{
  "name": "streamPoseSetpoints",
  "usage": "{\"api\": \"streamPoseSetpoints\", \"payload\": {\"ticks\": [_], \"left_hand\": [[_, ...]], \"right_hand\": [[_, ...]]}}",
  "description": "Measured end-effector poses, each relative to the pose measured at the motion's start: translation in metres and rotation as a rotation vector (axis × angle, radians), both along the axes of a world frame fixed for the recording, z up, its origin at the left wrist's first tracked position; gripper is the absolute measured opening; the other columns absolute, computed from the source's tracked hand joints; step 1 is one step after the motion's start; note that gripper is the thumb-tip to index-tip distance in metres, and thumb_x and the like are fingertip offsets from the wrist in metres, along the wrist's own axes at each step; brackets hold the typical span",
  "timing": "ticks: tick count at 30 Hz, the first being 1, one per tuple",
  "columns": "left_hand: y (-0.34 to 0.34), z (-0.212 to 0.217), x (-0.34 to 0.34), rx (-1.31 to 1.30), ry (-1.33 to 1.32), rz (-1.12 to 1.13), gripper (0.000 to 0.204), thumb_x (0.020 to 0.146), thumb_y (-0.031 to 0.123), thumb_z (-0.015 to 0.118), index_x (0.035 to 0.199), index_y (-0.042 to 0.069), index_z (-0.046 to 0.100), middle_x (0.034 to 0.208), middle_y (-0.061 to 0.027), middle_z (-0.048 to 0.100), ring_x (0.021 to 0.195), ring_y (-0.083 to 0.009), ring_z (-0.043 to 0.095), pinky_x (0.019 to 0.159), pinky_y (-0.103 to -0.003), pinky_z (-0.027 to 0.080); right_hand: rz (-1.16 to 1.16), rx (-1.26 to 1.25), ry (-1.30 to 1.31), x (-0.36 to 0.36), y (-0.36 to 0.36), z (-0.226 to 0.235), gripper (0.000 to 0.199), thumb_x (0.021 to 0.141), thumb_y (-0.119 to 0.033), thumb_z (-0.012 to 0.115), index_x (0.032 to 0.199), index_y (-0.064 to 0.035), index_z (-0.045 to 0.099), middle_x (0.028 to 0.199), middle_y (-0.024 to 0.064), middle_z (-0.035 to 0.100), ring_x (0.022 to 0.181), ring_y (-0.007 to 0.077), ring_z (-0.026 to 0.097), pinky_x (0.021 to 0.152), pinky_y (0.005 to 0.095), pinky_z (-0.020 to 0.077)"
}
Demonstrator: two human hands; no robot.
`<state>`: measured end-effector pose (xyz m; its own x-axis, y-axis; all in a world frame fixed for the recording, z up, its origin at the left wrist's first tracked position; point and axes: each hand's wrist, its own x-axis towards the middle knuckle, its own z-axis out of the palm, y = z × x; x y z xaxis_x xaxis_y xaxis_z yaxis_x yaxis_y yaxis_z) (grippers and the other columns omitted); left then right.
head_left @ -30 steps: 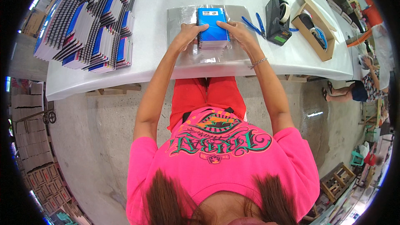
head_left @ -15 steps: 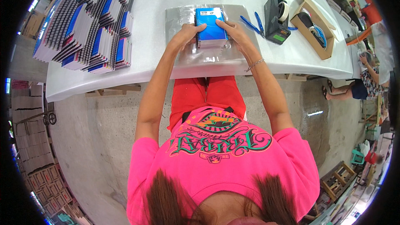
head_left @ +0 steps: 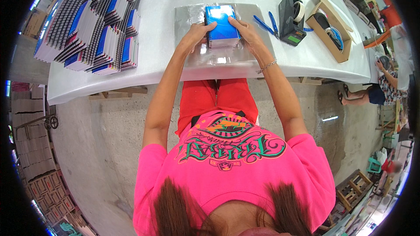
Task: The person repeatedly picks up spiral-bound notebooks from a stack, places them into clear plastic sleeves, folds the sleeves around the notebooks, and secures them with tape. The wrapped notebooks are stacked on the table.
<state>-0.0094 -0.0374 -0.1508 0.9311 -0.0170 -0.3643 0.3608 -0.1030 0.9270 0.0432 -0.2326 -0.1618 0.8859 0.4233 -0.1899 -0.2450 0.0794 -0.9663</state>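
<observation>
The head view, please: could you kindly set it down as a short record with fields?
left hand: grips the left side of the blue notebook stack
right hand: grips the stack's right side
under the stack: a clear plastic sheet on the white table
left of the hands: rows of spiral notebooks
right of the hands: blue scissors, tape dispenser, wooden box
</observation>
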Motion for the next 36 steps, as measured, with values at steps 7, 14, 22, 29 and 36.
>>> {"api": "streamPoseSetpoints", "payload": {"ticks": [7, 14, 22, 29, 36], "left_hand": [[0.000, -0.010, -0.008, 0.244, -0.174, 0.261, 0.075, 0.091, 0.054, 0.055, 0.130, -0.009, 0.051, 0.134, -0.0257, 0.047, 0.118, -0.0331, 0.052, 0.096, -0.043, 0.045], [0.013, -0.029, -0.056, 1.049, -0.244, 0.398, 0.075, 0.094, 0.049, 0.048, 0.138, -0.012, 0.039, 0.145, -0.0315, 0.031, 0.137, -0.0428, 0.029, 0.111, -0.059, 0.019], [-0.001, -0.061, -0.063, 1.304, -0.304, 0.439, 0.067, 0.098, 0.042, 0.043, 0.142, -0.008, 0.035, 0.150, -0.0278, 0.029, 0.142, -0.0415, 0.022, 0.111, -0.065, 0.013], [-0.002, -0.062, -0.064, 1.294, -0.315, 0.471, 0.064, 0.098, 0.041, 0.043, 0.143, -0.005, 0.036, 0.150, -0.0279, 0.029, 0.143, -0.0409, 0.021, 0.112, -0.064, 0.010], [-0.003, -0.058, -0.064, 1.271, -0.317, 0.469, 0.063, 0.099, 0.038, 0.043, 0.143, -0.006, 0.036, 0.151, -0.0277, 0.028, 0.143, -0.0401, 0.020, 0.113, -0.063, 0.009]], "right_hand": [[-0.186, -0.217, -0.290, 0.011, -0.023, -0.019, 0.058, 0.092, -0.046, 0.062, 0.125, 0.0019, 0.059, 0.106, 0.0109, 0.064, 0.094, 0.0185, 0.060, 0.084, 0.0292, 0.0473], [-0.580, -1.224, -0.763, -0.034, -0.065, -0.033, 0.045, 0.086, -0.031, 0.066, 0.121, -0.0037, 0.063, 0.124, 0.0198, 0.052, 0.119, 0.0373, 0.043, 0.096, 0.0531, 0.0344], [-0.545, -1.291, -0.862, -0.048, -0.053, -0.037, 0.049, 0.084, -0.032, 0.069, 0.126, -0.0062, 0.060, 0.131, 0.0200, 0.047, 0.122, 0.0354, 0.042, 0.099, 0.0526, 0.0303], [-0.582, -1.362, -0.861, -0.045, -0.053, -0.043, 0.051, 0.084, -0.034, 0.069, 0.124, -0.0041, 0.060, 0.131, 0.0192, 0.048, 0.121, 0.0355, 0.041, 0.099, 0.0521, 0.0299], [-0.642, -1.334, -0.820, -0.044, -0.051, -0.044, 0.052, 0.084, -0.033, 0.070, 0.123, -0.0005, 0.060, 0.130, 0.0187, 0.049, 0.121, 0.0344, 0.042, 0.100, 0.0509, 0.0297]]}}
